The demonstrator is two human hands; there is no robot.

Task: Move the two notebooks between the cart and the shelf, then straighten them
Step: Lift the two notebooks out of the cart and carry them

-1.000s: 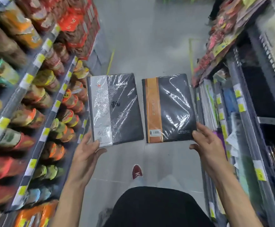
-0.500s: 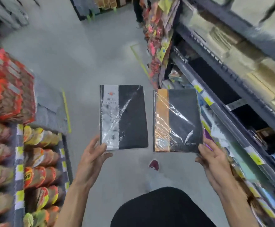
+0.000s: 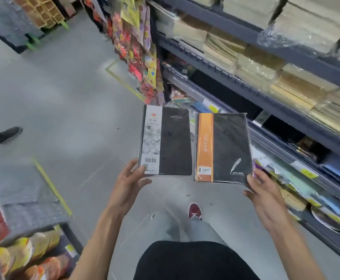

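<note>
The left hand [image 3: 128, 184] pinches the lower left corner of a plastic-wrapped black notebook with a white band [image 3: 171, 142]. The right hand [image 3: 264, 197] grips the lower right corner of a plastic-wrapped black notebook with an orange band [image 3: 227, 148]. They are held side by side, a narrow gap between them, over the grey floor [image 3: 64, 98], beside the dark metal shelf [image 3: 246, 88] at right.

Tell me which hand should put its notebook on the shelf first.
Right. The right hand holds the orange-banded notebook by its lower corner, close beside the shelf on that side. The left hand, with the white-banded notebook, is out over the aisle floor, farther from it.
</note>
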